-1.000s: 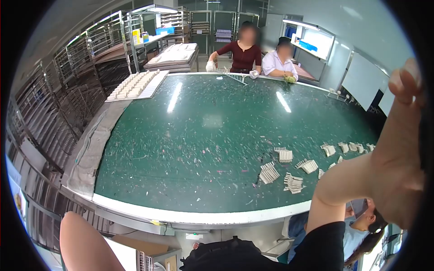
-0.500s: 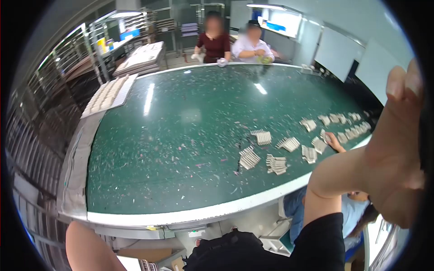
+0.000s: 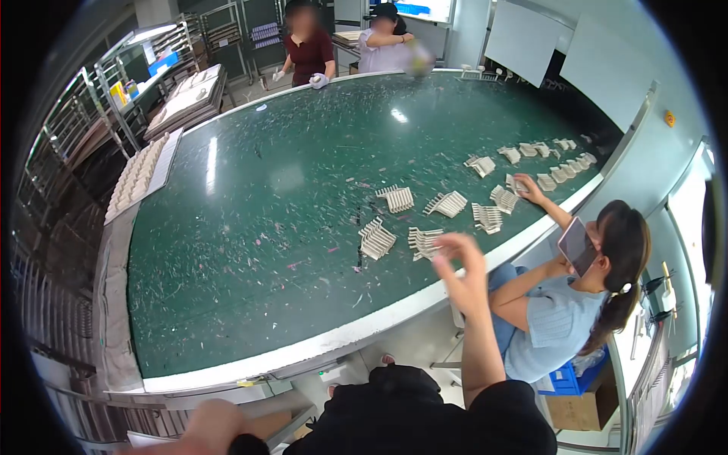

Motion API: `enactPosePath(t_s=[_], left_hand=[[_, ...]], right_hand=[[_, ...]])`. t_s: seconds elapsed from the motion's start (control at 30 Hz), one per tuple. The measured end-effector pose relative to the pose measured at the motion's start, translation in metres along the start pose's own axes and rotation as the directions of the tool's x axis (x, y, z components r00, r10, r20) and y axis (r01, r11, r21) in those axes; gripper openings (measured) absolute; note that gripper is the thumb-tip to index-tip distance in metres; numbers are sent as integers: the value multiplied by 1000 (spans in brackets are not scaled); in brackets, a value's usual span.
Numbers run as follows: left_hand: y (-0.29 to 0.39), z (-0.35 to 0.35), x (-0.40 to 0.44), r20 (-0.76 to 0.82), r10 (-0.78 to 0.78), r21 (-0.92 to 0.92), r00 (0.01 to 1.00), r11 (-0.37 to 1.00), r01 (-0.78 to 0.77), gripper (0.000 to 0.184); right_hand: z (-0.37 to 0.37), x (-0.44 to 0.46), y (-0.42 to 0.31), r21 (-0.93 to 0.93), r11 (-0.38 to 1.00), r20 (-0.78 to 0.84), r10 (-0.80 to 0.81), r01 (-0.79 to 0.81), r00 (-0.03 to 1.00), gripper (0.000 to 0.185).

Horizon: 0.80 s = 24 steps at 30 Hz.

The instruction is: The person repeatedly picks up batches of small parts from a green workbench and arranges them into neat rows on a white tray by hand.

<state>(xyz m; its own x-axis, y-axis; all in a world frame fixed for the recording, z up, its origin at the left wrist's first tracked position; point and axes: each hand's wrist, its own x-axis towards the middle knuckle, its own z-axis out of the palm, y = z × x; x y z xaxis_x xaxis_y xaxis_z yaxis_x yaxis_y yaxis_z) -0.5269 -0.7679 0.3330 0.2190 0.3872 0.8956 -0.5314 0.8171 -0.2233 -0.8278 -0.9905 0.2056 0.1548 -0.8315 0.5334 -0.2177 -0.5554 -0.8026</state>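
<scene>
My right hand (image 3: 464,277) is raised over the near edge of the table, thumb and fingers apart with nothing between them. Just beyond its fingertips is a pale, ribbed, bent stack of slim strips (image 3: 423,241), partly covered by the hand in this view. Similar ribbed stacks lie close by, one to the left (image 3: 377,239) and another behind (image 3: 446,203). At the lower left edge, my left hand (image 3: 212,426) is low, below table height, smeared by motion; its fingers cannot be made out.
The green tabletop (image 3: 227,296) is strewn with small scraps. A seated person (image 3: 561,318) at right reaches onto it, a phone (image 3: 578,246) before them. Two people stand across the table. A board with rows of pale pieces (image 3: 140,174) sits at the left corner.
My right hand has come down and leftward from high at the right to near the ribbed stacks. My left hand or forearm has shifted at the bottom left. The whole view has turned.
</scene>
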Motion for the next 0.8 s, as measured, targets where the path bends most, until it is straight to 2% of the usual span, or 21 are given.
enactPosePath(t_s=[0.03,0.07,0.1,0.13,0.17,0.2,0.23,0.27,0.3,0.4,0.5,0.57,0.63,0.8], left_hand=[[-12,-11,-31,-73,-169,208,983,961,181,39],[-15,-18,-82,-102,-494,204,864,839,504,39],[-27,8,-119,-119,-759,210,640,611,763,39],[-45,28,-158,-92,-906,385,413,350,854,31],[-56,46,-192,-23,-997,351,76,63,934,25],[-61,53,-241,98,-991,305,-88,-55,951,29],[-66,59,-284,130,-957,530,-257,-152,834,38],[-70,74,-301,122,-928,620,-352,-205,757,42],[-75,87,-315,101,-891,703,-443,-251,665,46],[-108,97,-393,21,-957,832,-290,-144,536,56],[-125,119,-431,-50,-984,874,-169,-125,470,63],[-130,136,-436,-108,-971,898,-212,-186,399,67],[-134,145,-444,-157,-959,900,-236,-237,366,73],[-144,174,-444,-262,-922,938,-286,-313,148,84]], right_hand=[[5,-1,31,-145,986,118,94,-77,988,41],[8,-4,66,-229,972,93,67,-44,993,45],[7,-8,103,-314,949,72,41,-16,997,49],[3,-11,137,-403,915,56,10,13,998,53],[-4,-9,168,-416,908,83,98,-55,992,76],[-7,-5,182,-441,897,132,91,-24,987,82],[-12,0,193,-466,885,185,83,13,979,88],[-17,7,202,-489,871,239,73,55,968,94],[-19,14,209,-459,888,307,155,4,939,107],[-27,28,231,-544,837,442,236,50,866,112],[-28,35,244,-513,857,499,252,48,829,98],[-26,36,248,-511,858,505,265,38,822,86],[-26,34,248,-480,877,501,257,18,826,85],[-23,26,255,-443,896,451,179,44,874,82]])
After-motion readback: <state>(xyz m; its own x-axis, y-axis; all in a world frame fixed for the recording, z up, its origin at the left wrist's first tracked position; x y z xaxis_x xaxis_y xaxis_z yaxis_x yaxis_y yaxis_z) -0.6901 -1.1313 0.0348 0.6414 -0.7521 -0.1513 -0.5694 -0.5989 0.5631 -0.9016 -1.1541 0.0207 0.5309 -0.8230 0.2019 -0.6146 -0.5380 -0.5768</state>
